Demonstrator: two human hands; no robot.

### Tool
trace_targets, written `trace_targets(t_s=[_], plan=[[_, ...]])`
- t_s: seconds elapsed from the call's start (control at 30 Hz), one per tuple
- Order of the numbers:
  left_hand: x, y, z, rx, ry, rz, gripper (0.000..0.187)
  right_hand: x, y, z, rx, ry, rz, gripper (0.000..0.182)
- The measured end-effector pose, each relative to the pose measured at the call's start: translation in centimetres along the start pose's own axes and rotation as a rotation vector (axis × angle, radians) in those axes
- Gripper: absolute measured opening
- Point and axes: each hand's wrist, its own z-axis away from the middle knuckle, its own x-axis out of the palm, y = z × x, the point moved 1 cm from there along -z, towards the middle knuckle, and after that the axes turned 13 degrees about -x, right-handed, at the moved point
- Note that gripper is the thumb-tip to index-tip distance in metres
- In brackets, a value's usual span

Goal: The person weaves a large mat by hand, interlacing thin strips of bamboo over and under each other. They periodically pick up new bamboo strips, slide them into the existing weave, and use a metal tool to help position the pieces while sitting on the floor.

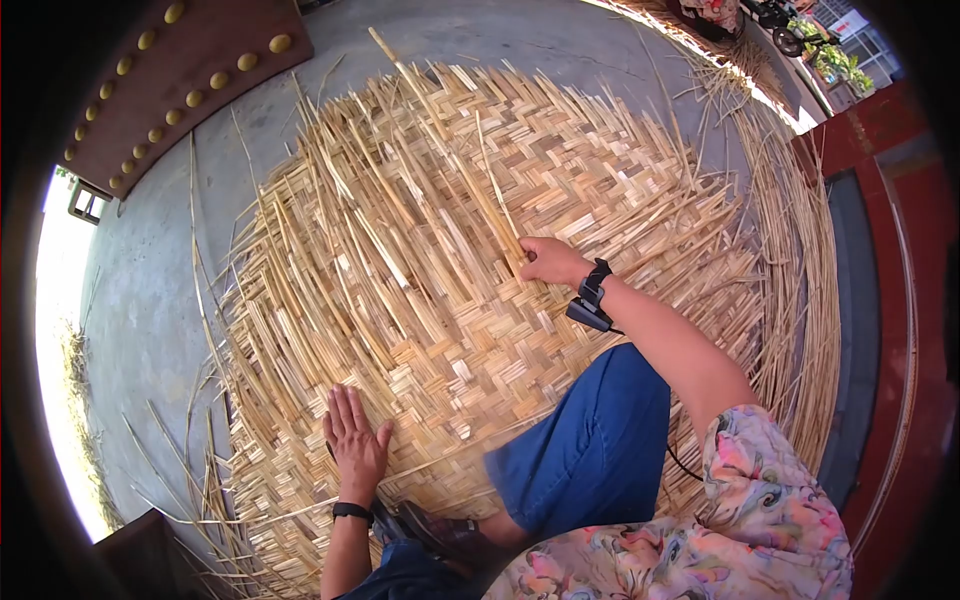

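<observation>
A large woven mat of pale straw-coloured strips [600, 165] spreads over the floor beneath me, in a zigzag weave. My right hand [548, 261] is closed around the near ends of some long flat strips [470, 180], which run up and left across the mat past its far edge. My left hand [356, 440] lies flat on the mat at the lower left, fingers stretched forward, holding nothing. Many unwoven strip ends [350, 230] lie side by side between the hands and the far left edge.
Loose long strips [800, 300] lie in a heap along the right side. Grey concrete floor [150, 260] surrounds the mat. A brown studded door [180, 80] stands at the upper left, and a red threshold [905, 250] at the right. My shoe [435, 530] rests on the mat.
</observation>
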Motion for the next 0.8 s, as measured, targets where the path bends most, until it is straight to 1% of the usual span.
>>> trace_targets(t_s=[0.1, 0.2, 0.3, 0.4, 0.43, 0.47, 0.5, 0.53, 0.63, 0.73, 0.8], plan=[[0.2, -0.2, -0.1, -0.005, -0.003, -0.007, 0.087, 1.3, 0.6, -0.5, 0.042, 0.052, 0.146, 0.040], [0.4, -0.2, 0.0, 0.013, 0.016, 0.019, 0.087, 1.4, 0.9, 0.5, -0.048, 0.117, 0.016, 0.025], [0.2, -0.4, 0.1, 0.015, 0.006, 0.032, 0.087, -1.1, 0.2, 2.0, -0.120, 0.401, -0.099, 0.020], [1.1, -1.4, 0.5, 0.069, 0.085, 0.058, 0.088, -3.6, -1.3, 4.5, -0.302, 0.103, 0.900, 0.017], [2.3, -2.7, 0.9, 0.118, 0.159, 0.069, 0.088, -3.9, -0.6, 4.1, -0.262, 0.037, 0.823, 0.018], [3.3, -2.3, -0.1, 0.204, 0.253, 0.095, 0.088, -4.6, -1.8, 4.2, -0.255, -0.004, 0.824, 0.017], [3.3, -1.6, -0.3, 0.176, 0.268, 0.090, 0.088, -5.1, -3.3, 4.2, -0.232, -0.037, 0.837, 0.016], [2.9, -1.5, 0.3, 0.142, 0.272, 0.077, 0.088, -5.4, -3.4, 3.8, -0.188, -0.083, 0.783, 0.018], [2.7, -1.6, 0.6, 0.154, 0.265, 0.075, 0.089, -6.3, -4.0, 3.2, 0.004, -0.217, 0.459, 0.019], [2.4, -1.5, 0.6, 0.143, 0.250, 0.059, 0.089, -5.6, -1.1, 2.0, -0.069, -0.239, 0.515, 0.021], [2.3, -1.2, 0.8, 0.140, 0.245, 0.056, 0.089, -5.1, -0.2, 2.1, -0.073, -0.148, 0.422, 0.023]])
